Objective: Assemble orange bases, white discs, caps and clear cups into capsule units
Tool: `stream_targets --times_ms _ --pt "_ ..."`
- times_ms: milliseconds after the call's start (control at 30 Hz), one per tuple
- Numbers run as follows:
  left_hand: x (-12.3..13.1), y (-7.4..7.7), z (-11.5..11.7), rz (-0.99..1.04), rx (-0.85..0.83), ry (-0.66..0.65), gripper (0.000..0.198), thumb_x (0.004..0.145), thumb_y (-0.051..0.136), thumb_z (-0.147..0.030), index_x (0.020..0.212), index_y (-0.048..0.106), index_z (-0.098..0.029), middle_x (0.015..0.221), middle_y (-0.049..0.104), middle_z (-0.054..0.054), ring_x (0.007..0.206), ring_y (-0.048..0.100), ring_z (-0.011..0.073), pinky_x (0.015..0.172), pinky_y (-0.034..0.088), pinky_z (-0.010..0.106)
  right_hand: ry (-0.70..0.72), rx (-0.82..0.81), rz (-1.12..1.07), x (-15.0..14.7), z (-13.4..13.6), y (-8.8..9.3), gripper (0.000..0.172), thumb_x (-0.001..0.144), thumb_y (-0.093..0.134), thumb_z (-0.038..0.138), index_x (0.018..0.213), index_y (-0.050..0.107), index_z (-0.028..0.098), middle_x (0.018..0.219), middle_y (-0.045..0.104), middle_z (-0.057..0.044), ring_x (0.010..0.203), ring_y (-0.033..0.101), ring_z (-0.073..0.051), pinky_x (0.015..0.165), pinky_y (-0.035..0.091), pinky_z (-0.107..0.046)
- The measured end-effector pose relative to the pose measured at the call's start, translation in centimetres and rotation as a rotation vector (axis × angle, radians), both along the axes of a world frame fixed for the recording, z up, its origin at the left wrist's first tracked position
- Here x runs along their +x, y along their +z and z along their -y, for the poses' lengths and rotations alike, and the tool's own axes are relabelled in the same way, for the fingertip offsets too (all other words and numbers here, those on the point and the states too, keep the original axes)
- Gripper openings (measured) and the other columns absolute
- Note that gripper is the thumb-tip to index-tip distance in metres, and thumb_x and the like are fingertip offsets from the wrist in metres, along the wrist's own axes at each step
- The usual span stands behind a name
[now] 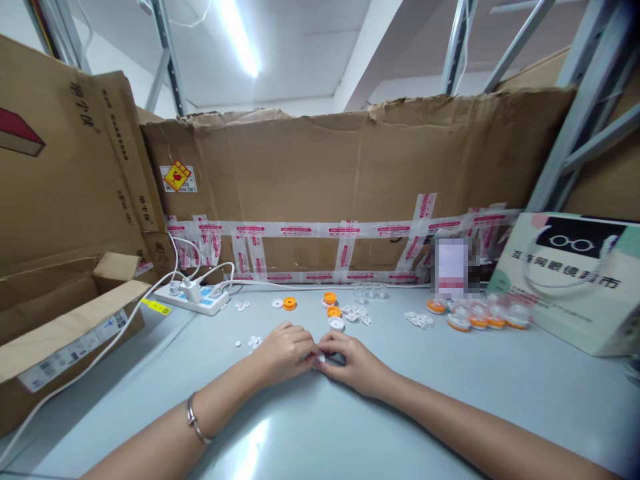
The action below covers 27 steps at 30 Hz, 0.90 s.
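My left hand point(289, 352) and my right hand point(353, 363) meet low over the table, fingers closed around a small white piece point(320, 359) whose shape is mostly hidden. Just beyond my fingertips lies a white round part point(336, 323). Behind it are orange round parts point(333, 311) and a pile of small white plastic pieces point(358, 315). Left of my left hand sit several little white discs point(255, 342). Farther back, another orange round part point(289, 303) rests beside a white disc point(277, 303).
A power strip point(193, 298) with white cables and an open cardboard box point(75, 320) stand at left. At right are clear-domed orange pieces point(477, 317), more white pieces point(419, 320) and a printed gift box point(560, 283). A taped cardboard wall point(310, 173) closes off the back.
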<state>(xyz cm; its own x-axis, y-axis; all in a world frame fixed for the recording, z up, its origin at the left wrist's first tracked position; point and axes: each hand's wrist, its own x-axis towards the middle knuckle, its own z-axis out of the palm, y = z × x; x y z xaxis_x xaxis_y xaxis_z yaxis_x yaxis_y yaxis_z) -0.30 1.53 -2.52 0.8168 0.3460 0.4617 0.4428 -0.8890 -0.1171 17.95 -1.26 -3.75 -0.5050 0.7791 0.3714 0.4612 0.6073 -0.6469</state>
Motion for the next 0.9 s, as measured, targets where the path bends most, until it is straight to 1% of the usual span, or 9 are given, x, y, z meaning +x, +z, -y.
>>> stream_targets --times_ms 200,400,533,667,800,900 --pt "-0.3 -0.4 -0.3 -0.006 0.048 -0.03 0.013 0.082 0.046 -0.017 0.075 0.058 -0.018 0.067 0.061 0.001 0.065 0.057 0.0119 0.06 0.035 0.024 0.0 -0.002 -0.021 0.0 -0.1 -0.2 0.016 0.078 0.055 0.025 0.087 0.068 0.02 0.082 0.059 -0.004 0.076 0.056 -0.014 0.071 0.045 -0.025" --pt "-0.3 -0.4 -0.4 -0.014 0.036 -0.044 0.016 0.083 0.045 -0.018 0.075 0.059 -0.017 0.068 0.062 0.002 0.065 0.058 0.0127 0.06 0.037 0.024 0.004 -0.013 -0.031 0.1 -0.1 -0.2 0.019 0.078 0.056 0.026 0.093 0.068 0.022 0.083 0.06 -0.004 0.077 0.056 -0.015 0.072 0.045 -0.026" --pt "-0.3 -0.3 -0.3 0.021 -0.082 -0.039 0.015 0.082 0.046 -0.017 0.075 0.059 -0.018 0.069 0.064 0.003 0.067 0.059 0.0128 0.063 0.04 0.023 -0.005 -0.017 -0.029 0.1 -0.1 -0.2 0.019 0.077 0.056 0.026 0.092 0.068 0.021 0.083 0.061 -0.005 0.077 0.056 -0.015 0.072 0.045 -0.026" --pt "-0.7 0.4 -0.1 0.077 -0.249 -0.021 0.012 0.081 0.05 -0.019 0.076 0.061 -0.017 0.073 0.065 0.004 0.071 0.059 0.0137 0.066 0.043 0.022 -0.014 -0.04 -0.044 0.3 -0.2 -0.2 0.019 0.076 0.058 0.026 0.091 0.068 0.02 0.086 0.062 -0.006 0.079 0.058 -0.015 0.073 0.046 -0.026" --pt "-1.2 1.0 0.1 0.079 -0.399 -0.022 0.012 0.079 0.052 -0.019 0.083 0.064 -0.017 0.08 0.065 0.005 0.077 0.059 0.0138 0.069 0.045 0.021 -0.041 -0.058 -0.063 0.5 -0.2 -0.1 0.019 0.074 0.059 0.023 0.09 0.068 0.018 0.087 0.065 -0.007 0.078 0.059 -0.016 0.073 0.047 -0.027" --pt "-1.3 0.9 -0.1 0.064 -0.45 -0.029 0.015 0.079 0.052 -0.017 0.087 0.064 -0.017 0.085 0.064 0.006 0.079 0.059 0.0136 0.072 0.046 0.021 -0.082 -0.057 -0.064 0.6 -0.2 -0.1 0.017 0.073 0.06 0.021 0.088 0.067 0.018 0.083 0.067 -0.005 0.075 0.059 -0.015 0.071 0.048 -0.028"
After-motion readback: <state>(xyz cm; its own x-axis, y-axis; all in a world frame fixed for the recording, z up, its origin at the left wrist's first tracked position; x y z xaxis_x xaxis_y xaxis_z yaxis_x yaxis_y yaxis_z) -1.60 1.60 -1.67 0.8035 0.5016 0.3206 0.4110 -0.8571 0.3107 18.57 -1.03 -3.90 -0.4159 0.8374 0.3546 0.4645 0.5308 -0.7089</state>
